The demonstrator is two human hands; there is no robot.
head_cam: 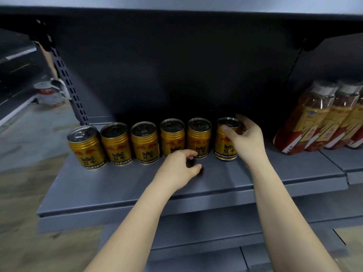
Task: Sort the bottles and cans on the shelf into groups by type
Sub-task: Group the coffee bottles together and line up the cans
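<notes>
Hiding the sixth can's (225,142) right side — the right hand (243,138).

A slotted upright (67,83) rises at the rack's left. Beyond it, a red-and-white tub (49,95) sits on the floor (23,134), blurred. A dark back panel (176,65) fills the rear.

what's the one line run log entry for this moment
right hand: gripping end can | left hand: empty, by can row | bottles: grouped at right | shelf

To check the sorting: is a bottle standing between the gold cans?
No, the six gold cans form an unbroken row; the bottles stand apart.
</notes>
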